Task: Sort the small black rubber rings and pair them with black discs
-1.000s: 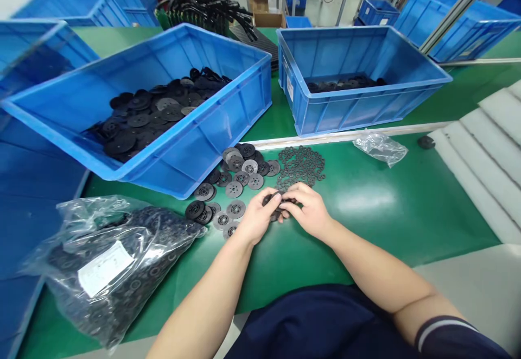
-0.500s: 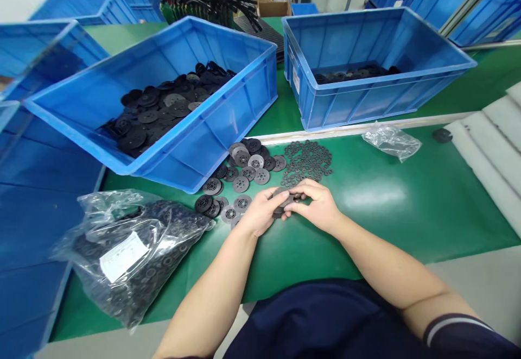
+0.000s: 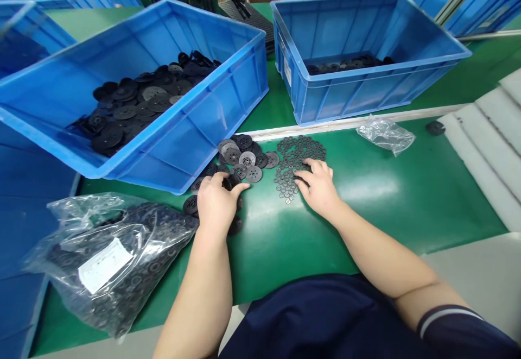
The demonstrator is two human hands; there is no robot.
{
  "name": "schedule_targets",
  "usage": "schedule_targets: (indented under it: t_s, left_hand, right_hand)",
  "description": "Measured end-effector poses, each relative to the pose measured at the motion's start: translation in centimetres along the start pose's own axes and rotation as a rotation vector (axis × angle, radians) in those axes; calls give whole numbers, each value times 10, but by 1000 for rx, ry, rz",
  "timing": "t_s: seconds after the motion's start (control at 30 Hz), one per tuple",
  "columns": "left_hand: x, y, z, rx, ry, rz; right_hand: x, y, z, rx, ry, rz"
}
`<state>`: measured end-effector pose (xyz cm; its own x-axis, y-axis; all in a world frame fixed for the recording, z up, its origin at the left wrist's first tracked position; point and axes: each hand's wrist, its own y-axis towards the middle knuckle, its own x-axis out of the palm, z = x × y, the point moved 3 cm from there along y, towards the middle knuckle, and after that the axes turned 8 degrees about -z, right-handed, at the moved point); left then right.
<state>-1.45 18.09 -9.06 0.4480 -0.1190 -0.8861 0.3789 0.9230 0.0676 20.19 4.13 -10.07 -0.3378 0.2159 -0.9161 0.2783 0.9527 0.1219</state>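
Observation:
My left hand (image 3: 217, 201) is over the nearer part of a group of dark plastic discs (image 3: 247, 159), thumb stretched out and apart from the fingers. A black disc (image 3: 233, 181) shows between thumb and fingers; more discs lie partly hidden beneath the hand. My right hand (image 3: 318, 186) reaches to the near right side of a spread of small dark rings (image 3: 301, 147), its fingers apart and the fingertips at the rings. I make out nothing held in it.
A blue crate (image 3: 228, 114) full of black discs stands behind the left hand. Another blue crate (image 3: 358, 95), with fewer dark parts, is at back right. A clear bag of dark rings (image 3: 142, 272) lies left. Crumpled plastic (image 3: 386, 133) and white foam sheets (image 3: 484, 147) are right.
My hands were together around a dark disc; now they are apart. The left has moved left to the discs, the right up to the small rings. The view has shifted slightly.

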Motion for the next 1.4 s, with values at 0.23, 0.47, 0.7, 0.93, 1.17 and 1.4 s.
schedule_targets:
  t_s: [0.23, 0.47, 0.7, 0.93, 1.17, 1.4]
  left_hand:
    - [2, 1, 1, 56, -18, 7]
    - [17, -23, 40, -103, -963, -325]
    - [34, -40, 65, -93, -1326, -622]
    - [39, -41, 63, -73, -1305, -646]
    - [41, -42, 62, -69, -1339, -679]
    - [39, -40, 60, -49, -1294, -667]
  right_hand:
    - [2, 3, 3, -11, 97, 63]
    - [-8, -5, -27, -222, 357, 163]
    - [-10, -10, -38, -270, 506, 175]
    - [-9, -12, -40, -226, 497, 103]
    - [-11, -19, -42, -208, 512, 142]
    - [-14, -20, -42, -297, 444, 135]
